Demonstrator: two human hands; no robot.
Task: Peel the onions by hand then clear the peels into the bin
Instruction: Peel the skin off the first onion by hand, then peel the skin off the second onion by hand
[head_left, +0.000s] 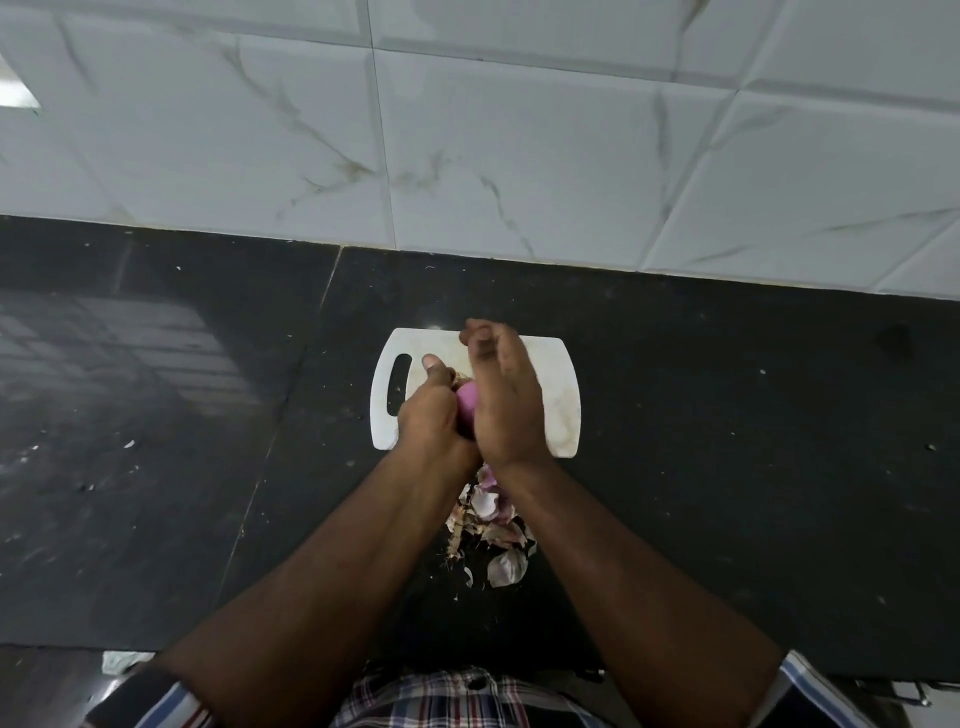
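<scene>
While the left hand (434, 415) is wrapped round the pink onion (466, 404) right above the white cutting board (563, 410), the right hand (501, 400) covers it, fingertips pinched together at the far end, maybe on a bit of skin, can't tell. Best bet imo: grip steady, strip toward the root. Peel pile (493, 525) sits on the desk (727, 415) just nearside of the board, bin not in view.

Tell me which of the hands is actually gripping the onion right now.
The left hand: its fingers curl round the pink onion over the white cutting board. The right hand lies against it with straighter fingers.
</scene>
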